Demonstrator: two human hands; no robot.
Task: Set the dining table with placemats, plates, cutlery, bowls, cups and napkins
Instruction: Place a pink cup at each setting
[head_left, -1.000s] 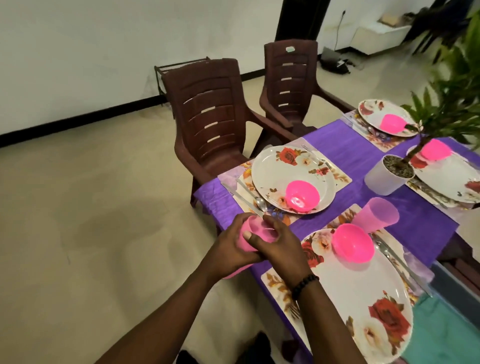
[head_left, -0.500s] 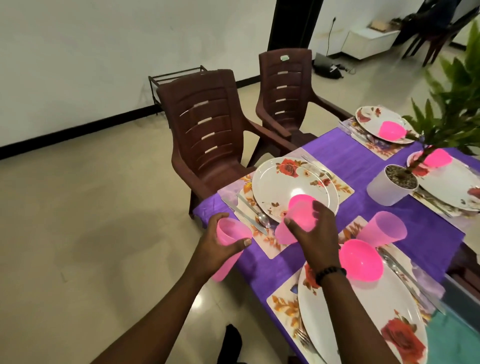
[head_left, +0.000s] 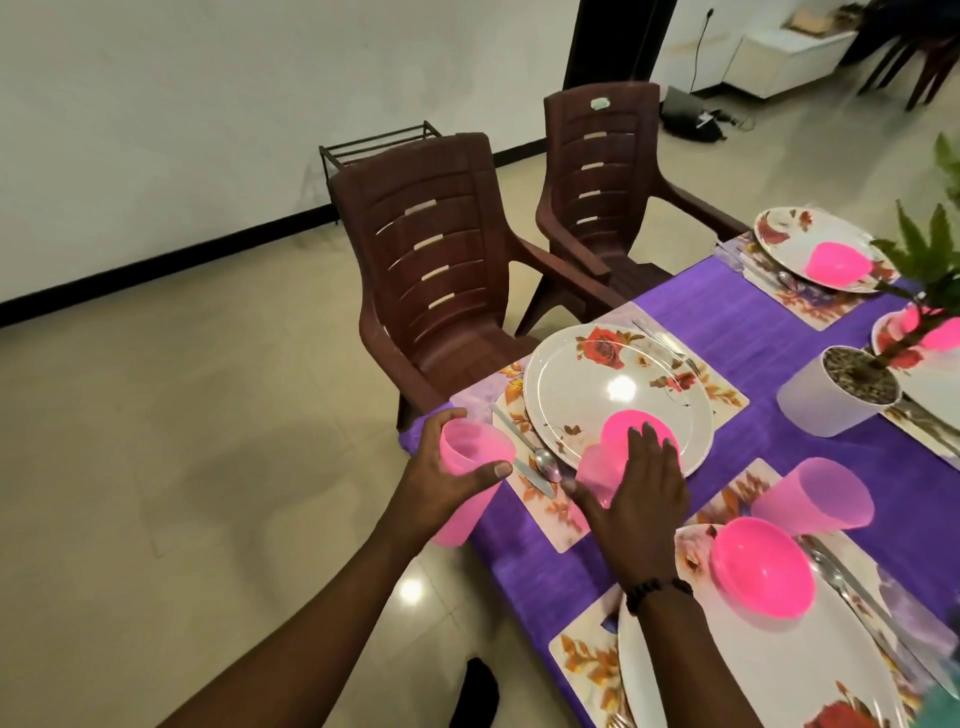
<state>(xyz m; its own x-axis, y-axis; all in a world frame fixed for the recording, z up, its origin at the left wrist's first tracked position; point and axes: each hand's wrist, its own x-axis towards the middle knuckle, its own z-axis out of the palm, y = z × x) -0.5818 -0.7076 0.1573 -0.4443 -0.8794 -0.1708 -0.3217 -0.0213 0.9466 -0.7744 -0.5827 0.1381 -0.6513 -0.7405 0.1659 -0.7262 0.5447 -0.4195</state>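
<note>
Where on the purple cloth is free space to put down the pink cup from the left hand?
Bare purple tablecloth lies between the near floral plate, the far floral plate and the white plant pot. A narrower strip runs along the front edge. It is crowded around the right hand, between knife and spoon and pink bowl.

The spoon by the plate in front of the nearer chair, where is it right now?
In the head view the spoon lies on the floral placemat just left of that plate, beside a knife, between the left hand and right hand.
</note>
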